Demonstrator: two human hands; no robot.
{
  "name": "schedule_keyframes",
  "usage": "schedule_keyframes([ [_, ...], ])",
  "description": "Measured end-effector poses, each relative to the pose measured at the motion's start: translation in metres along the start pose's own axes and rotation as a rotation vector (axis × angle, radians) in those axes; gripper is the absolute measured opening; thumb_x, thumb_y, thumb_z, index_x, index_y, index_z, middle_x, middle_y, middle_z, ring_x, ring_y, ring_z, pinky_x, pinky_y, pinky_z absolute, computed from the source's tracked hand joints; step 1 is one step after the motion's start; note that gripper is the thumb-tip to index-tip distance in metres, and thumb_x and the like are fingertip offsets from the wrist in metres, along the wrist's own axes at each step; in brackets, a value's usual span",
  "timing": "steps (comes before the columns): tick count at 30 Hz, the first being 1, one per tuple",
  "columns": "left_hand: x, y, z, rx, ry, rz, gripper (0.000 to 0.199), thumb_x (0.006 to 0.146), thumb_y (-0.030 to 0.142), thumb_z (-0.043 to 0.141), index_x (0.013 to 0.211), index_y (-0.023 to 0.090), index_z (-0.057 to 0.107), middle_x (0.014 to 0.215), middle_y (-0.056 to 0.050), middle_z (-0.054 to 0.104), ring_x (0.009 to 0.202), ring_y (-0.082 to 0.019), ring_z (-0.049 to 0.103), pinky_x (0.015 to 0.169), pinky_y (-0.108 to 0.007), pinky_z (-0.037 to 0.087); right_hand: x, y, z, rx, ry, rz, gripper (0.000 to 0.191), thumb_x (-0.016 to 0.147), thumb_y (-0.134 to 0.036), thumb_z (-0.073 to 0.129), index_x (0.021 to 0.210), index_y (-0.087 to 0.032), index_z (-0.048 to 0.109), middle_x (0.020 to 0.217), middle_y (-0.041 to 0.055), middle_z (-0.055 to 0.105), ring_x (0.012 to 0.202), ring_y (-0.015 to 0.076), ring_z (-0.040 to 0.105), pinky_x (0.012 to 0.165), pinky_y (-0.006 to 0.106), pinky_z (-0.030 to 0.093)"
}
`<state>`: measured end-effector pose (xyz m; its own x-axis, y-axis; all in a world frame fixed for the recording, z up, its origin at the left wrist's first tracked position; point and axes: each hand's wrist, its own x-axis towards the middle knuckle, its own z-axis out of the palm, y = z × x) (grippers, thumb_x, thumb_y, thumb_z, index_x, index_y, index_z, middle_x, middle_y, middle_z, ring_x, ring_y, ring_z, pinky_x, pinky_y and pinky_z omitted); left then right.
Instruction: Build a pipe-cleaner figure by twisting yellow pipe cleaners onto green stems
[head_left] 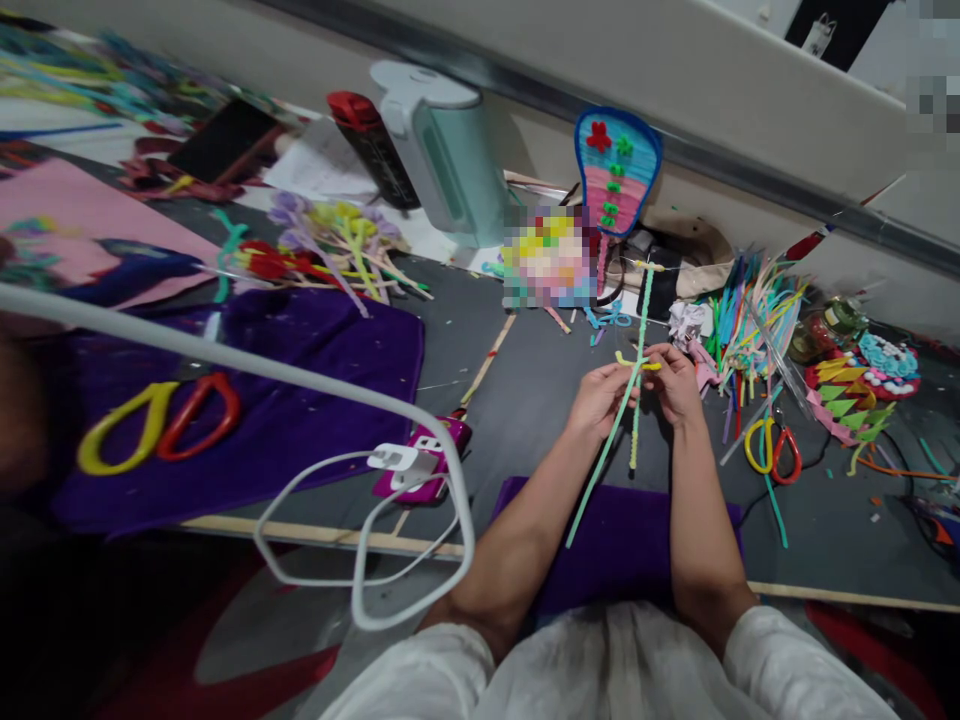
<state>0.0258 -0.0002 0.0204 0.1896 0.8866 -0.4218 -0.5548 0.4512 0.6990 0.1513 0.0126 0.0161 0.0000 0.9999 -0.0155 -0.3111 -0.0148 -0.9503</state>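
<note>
My left hand [602, 398] pinches the crossing of some pipe cleaners from the left side. My right hand [673, 382] is closed on the same crossing from the right, near a short yellow pipe cleaner [624, 360]. A mint green pipe cleaner [600, 478] slants down from the fingers toward the table's front edge. Another twisted green stem [645, 310] rises upright above the hands, with a small pale yellow crosspiece at its top. Its lower end [634, 455], yellowish, hangs between my wrists. The fingertips partly hide the joint.
Purple cloths [300, 350] lie left and under my forearms. Scissors [772, 450] and a bundle of pipe cleaners [757, 310] are right; larger scissors [161, 420] lie left. A white cable [315, 375] loops by a magenta power strip [424, 465]. A kettle [450, 150] stands behind.
</note>
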Motion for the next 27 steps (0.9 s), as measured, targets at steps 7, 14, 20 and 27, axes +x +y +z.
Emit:
schedule_keyframes([
  [7,-0.001,0.0,0.001,-0.031,-0.02,0.02,0.03,0.057,0.031,0.084,0.069,0.012,0.065,0.045,0.004,0.052,0.037,-0.004,0.044,0.036,-0.016,0.034,0.001,-0.002,-0.002,-0.006,0.053,0.033,0.029,0.064,-0.038,0.079,0.078,-0.02,0.061,0.062,-0.0076,0.052,0.047,0.0042,0.043,0.042,0.015,0.038],
  [14,-0.001,-0.002,0.001,-0.093,-0.099,0.047,0.032,0.059,0.03,0.084,0.076,0.011,0.065,0.055,0.002,0.059,0.04,-0.003,0.046,0.037,-0.014,0.032,0.001,0.002,0.001,0.017,0.019,0.024,0.024,0.067,-0.034,0.078,0.085,-0.021,0.069,0.064,-0.0061,0.055,0.049,0.0036,0.044,0.045,0.015,0.04],
  [20,0.002,-0.001,-0.002,-0.114,-0.09,0.089,0.027,0.06,0.027,0.082,0.076,0.011,0.067,0.054,0.001,0.06,0.042,-0.003,0.048,0.039,-0.014,0.032,0.0,0.005,0.003,-0.015,-0.004,0.008,0.024,0.066,-0.038,0.079,0.08,-0.022,0.069,0.07,-0.004,0.06,0.052,0.0049,0.046,0.045,0.017,0.041],
  [27,0.006,-0.004,-0.002,-0.137,-0.036,0.119,0.027,0.056,0.025,0.084,0.074,0.01,0.07,0.058,-0.001,0.064,0.047,-0.006,0.055,0.045,-0.016,0.04,0.001,0.004,0.008,0.035,0.056,-0.001,0.024,0.065,-0.038,0.078,0.072,-0.02,0.064,0.06,-0.0055,0.052,0.048,0.0047,0.042,0.042,0.017,0.038],
])
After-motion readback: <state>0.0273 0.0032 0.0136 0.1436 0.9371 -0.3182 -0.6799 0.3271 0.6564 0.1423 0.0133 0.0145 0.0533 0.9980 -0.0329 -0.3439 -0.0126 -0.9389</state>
